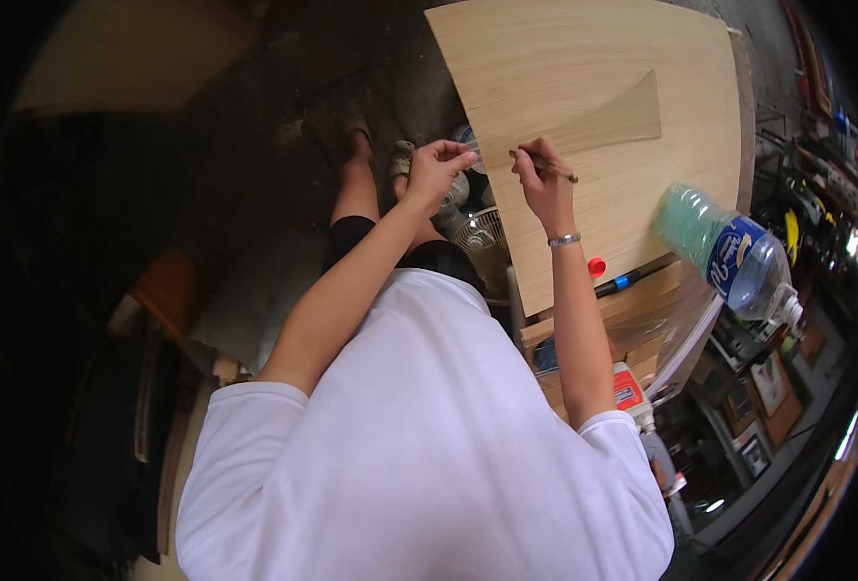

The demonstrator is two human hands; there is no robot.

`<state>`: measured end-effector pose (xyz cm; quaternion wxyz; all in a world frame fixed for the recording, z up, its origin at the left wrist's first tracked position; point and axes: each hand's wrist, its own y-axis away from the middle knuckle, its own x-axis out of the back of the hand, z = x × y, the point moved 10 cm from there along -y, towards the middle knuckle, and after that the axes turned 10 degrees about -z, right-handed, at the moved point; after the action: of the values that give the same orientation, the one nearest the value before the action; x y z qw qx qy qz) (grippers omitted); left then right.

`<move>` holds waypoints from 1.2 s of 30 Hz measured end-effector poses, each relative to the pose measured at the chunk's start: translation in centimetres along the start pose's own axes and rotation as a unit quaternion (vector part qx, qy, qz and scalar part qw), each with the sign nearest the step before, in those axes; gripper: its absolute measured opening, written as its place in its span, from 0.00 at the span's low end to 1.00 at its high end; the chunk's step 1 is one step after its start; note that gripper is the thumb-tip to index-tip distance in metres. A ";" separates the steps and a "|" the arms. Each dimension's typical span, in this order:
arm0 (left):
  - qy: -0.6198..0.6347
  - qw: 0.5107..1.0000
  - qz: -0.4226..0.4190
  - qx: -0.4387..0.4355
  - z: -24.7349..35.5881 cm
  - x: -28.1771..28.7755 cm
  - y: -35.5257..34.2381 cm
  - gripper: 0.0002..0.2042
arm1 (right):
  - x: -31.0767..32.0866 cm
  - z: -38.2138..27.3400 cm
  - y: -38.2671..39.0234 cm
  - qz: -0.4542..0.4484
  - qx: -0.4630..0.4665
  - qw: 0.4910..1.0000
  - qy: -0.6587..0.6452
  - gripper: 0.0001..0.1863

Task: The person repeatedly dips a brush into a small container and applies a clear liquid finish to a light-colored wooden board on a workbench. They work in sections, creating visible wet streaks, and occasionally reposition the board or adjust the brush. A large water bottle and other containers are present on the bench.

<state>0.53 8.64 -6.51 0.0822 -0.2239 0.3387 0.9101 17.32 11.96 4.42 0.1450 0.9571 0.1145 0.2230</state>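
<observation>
My right hand [547, 184] holds a slim, dark pencil-like stick [559, 174] in a writing grip, its tip over the left part of a pale wooden board [584, 48]. My left hand [437, 167] is closed in a pinch just off the board's left edge. What it pinches, if anything, is too small to tell. Flat on the board lies a thin, darker tapering piece [613, 116], wide at its right end and narrowing toward my hands. A red cap [597, 266] rests near the board's lower edge, beside my right forearm.
A large plastic bottle [729, 247] with a blue label lies along the board's right side. A black marker-like tool with a blue band [619, 284] sits below the board. A fan's wire guard [480, 232] stands under the left edge. Cluttered shelves [768, 378] line the right.
</observation>
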 end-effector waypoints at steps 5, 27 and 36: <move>0.016 0.999 0.032 -0.027 0.6 0.0 0.1 0.10 | -2.1 -0.9 -2.8 -0.064 0.030 0.997 0.025 0.05; 0.038 0.999 0.028 -0.016 -0.2 0.6 -0.8 0.08 | -4.9 -3.0 -2.3 -0.123 0.083 0.978 0.149 0.05; 0.021 0.999 0.010 -0.040 0.4 3.5 1.2 0.07 | 0.1 3.5 -3.0 0.016 0.009 0.978 -0.210 0.06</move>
<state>-3.04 7.97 -7.18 0.0569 -0.2428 0.3056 0.9189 18.60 13.96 0.45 0.1542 0.9855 0.0684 0.0183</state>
